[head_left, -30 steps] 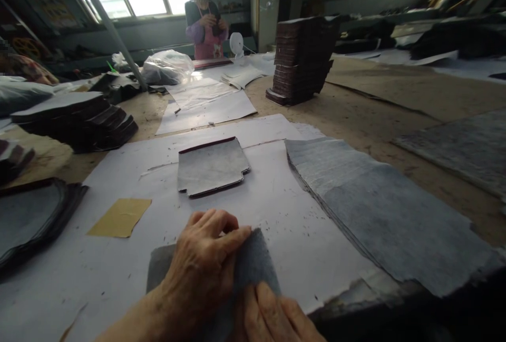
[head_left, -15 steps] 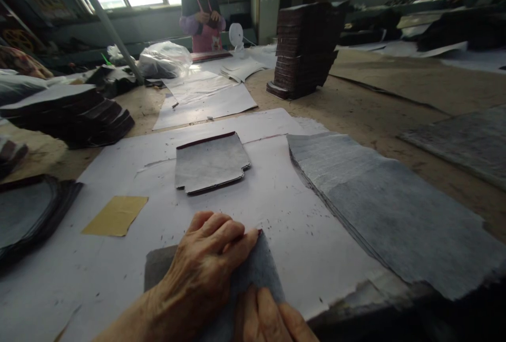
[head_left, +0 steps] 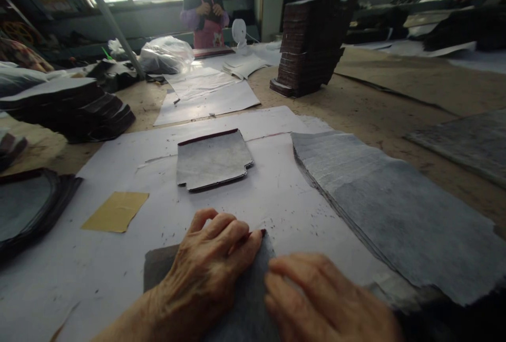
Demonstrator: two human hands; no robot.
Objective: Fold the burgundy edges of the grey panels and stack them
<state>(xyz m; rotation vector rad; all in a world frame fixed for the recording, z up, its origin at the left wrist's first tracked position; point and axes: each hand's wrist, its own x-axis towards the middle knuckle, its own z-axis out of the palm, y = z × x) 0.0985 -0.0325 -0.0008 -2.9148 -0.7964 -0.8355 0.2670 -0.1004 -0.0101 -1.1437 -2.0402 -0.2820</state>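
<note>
A grey sheet piece (head_left: 253, 300) with a fibrous backing lies on white paper at the near edge, largely covered by my hands. My left hand (head_left: 213, 263) presses down on it, with thumb and curled fingers closed on its dark red far edge. At its right side is my right hand (head_left: 320, 294), slightly blurred, its fingers bent and bunched together. Whatever its fingertips hold is hidden. Left of my left hand, a brownish-grey corner (head_left: 158, 265) sticks out. Farther off sits a notched grey panel (head_left: 213, 160) with a dark red folded edge.
To the right lies a fanned stack of grey sheets (head_left: 391, 205). Dark stacks stand at the back right (head_left: 310, 49) and left (head_left: 75, 107). Curved pieces (head_left: 35, 210) and a yellow paper (head_left: 116, 211) lie left. Across the table stands a person (head_left: 203, 12).
My right hand has moved up and to the right, from on top of the grey piece to its right edge. My left hand stays on the far edge.
</note>
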